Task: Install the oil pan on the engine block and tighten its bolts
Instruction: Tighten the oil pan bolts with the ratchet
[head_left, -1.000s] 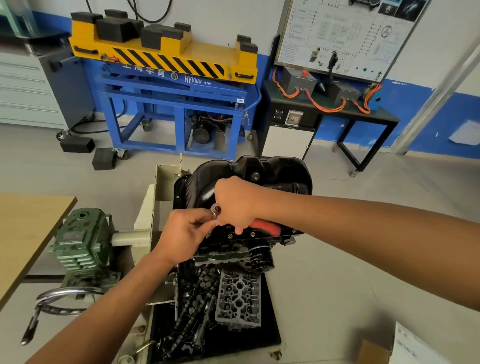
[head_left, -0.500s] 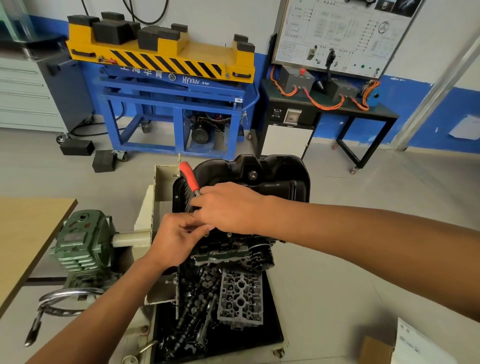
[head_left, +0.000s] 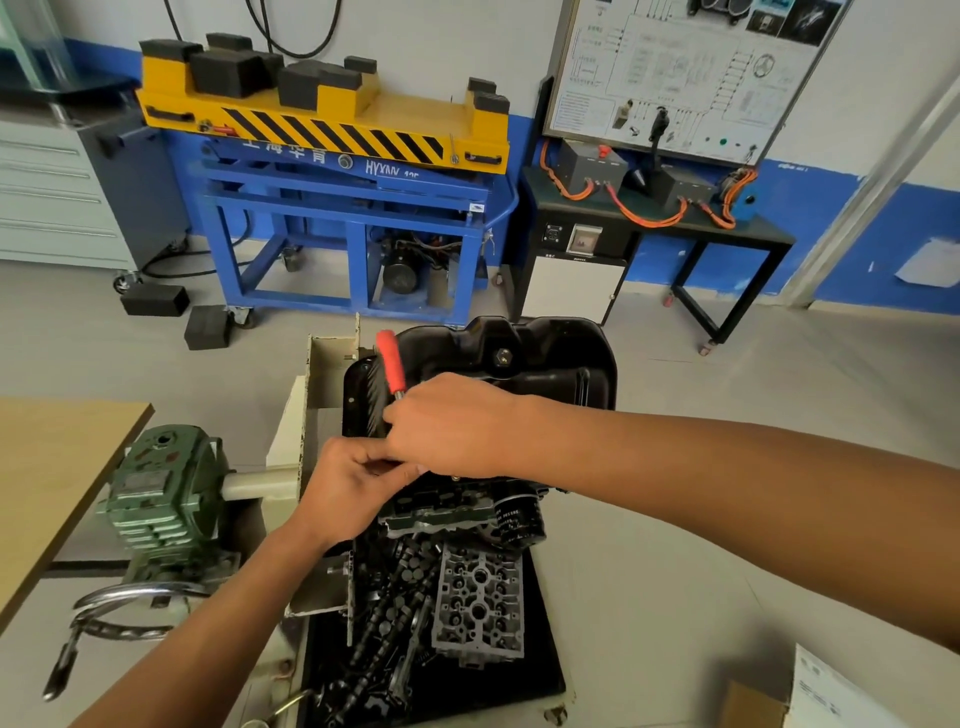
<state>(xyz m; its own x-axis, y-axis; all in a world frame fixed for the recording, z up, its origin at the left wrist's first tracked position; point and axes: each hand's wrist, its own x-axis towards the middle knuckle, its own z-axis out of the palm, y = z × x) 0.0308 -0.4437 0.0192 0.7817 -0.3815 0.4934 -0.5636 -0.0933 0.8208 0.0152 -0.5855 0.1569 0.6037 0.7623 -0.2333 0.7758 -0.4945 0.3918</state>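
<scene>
Grey workshop floor (head_left: 727, 415), blue lift stand (head_left: 343, 208) behind, engine block (head_left: 447, 512) before us, black oil pan (head_left: 545, 353) seated on top, our right hand (head_left: 457, 426) gripping a red-handled wrench (head_left: 390, 364) at its left rim, our left hand (head_left: 348, 488) curled beneath, we cannot tell on what.

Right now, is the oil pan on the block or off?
On. The oil pan sits atop the engine block, sump up. Whether its bolts are tight: cannot tell.

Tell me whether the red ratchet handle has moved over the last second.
Yes. The red handle swung from below the right hand, at the oil pan's near edge, up to its left rim, left of the drain plug.
</scene>
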